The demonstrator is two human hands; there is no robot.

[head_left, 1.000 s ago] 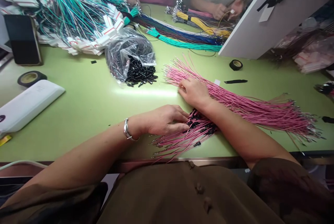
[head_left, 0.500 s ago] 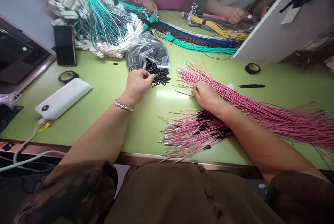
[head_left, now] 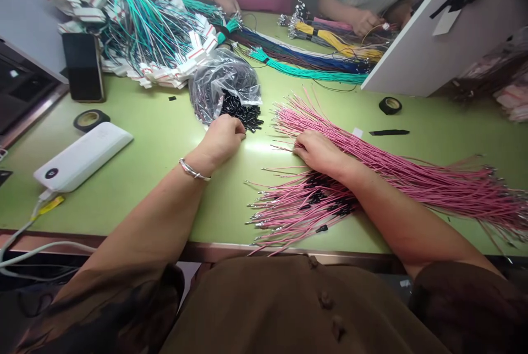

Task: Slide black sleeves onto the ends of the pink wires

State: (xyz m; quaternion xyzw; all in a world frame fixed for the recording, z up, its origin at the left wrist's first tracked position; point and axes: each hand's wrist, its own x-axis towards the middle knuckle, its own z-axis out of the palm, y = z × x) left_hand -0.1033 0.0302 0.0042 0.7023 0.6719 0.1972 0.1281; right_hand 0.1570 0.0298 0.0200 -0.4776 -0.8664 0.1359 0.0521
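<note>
My left hand (head_left: 223, 140) is closed in a pinch at the near edge of a pile of small black sleeves (head_left: 247, 115). Whatever its fingertips hold is hidden. The pile spills from the mouth of a clear plastic bag (head_left: 206, 87). My right hand (head_left: 317, 150) is closed around pink wire (head_left: 282, 148), whose thin ends stick out to the left of the fingers. Beyond that hand stretches a big bundle of pink wires (head_left: 383, 170) with metal tips. Nearer to me, under my right forearm, lie more pink wires (head_left: 272, 208), several with black sleeves (head_left: 317, 195) on them.
A white power bank (head_left: 84, 156) with a cable, a tape roll (head_left: 91, 120) and a phone (head_left: 83, 67) lie left. Teal wires with white connectors (head_left: 165, 75) are heaped behind. At right are another tape roll (head_left: 390, 105) and a white panel (head_left: 416, 51). Co-workers' hands (head_left: 365, 22) handle wires opposite.
My left hand has drawn slightly toward me and to the right, off the black pile. My right hand keeps its grip on the pink wire. The whole view has shifted a little.
</note>
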